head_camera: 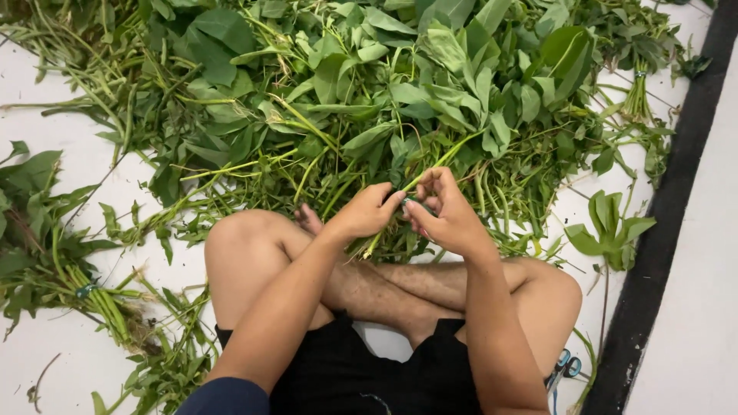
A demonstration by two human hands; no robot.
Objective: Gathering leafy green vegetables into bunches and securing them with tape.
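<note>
- We close our left hand (367,211) around a thin green stem (430,163), the fingers curled and the thumb pressed toward the other hand.
- Our right hand (444,214) is pinched on the same stem just beside the left, fingertips bent in; something small and dark green sits between the two hands, too small for us to tell what.
- The stem rises from our hands up and to the right into the big heap of leafy greens (369,92) spread across the white floor (100,154) in front of us.
- We sit cross-legged, our knees (238,238) just below the hands, touching the near edge of the heap.
- To our left lies a tied bundle of greens (84,288), well apart from the hands.
- To our right a loose sprig (611,230) lies near a dark floor strip (661,230).
- Blue-handled scissors (565,367) rest by our right thigh.
</note>
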